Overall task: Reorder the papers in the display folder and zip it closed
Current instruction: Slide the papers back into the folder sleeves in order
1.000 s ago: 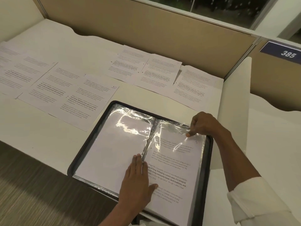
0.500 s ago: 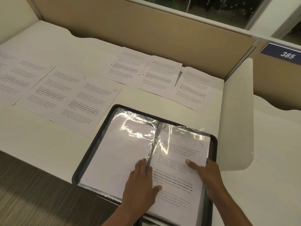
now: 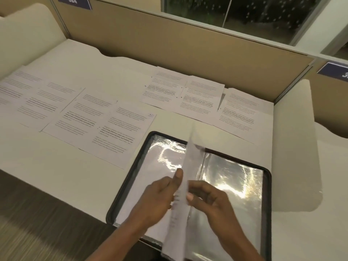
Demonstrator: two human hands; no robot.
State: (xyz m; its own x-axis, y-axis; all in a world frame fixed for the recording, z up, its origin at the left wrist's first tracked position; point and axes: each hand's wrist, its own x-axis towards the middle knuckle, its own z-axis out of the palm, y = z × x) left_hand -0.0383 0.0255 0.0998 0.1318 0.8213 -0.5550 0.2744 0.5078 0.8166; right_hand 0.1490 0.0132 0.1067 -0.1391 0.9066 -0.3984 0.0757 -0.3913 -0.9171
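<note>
Folder [image 3: 267, 204] lies open at the near edge of the desk [image 3: 56, 176], right of centre. I see both hands pinching one page [image 3: 192, 157], stood on edge over the spine: left hand [image 3: 160, 194] on its left face, right hand [image 3: 211, 202] on its right. Papers [image 3: 98, 125] lie spread behind.

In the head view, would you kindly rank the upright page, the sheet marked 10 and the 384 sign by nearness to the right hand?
1. Upright page, pinched by the right hand.
2. Sheet marked 10, desk, left.
3. 384 sign, far-left partition.
</note>
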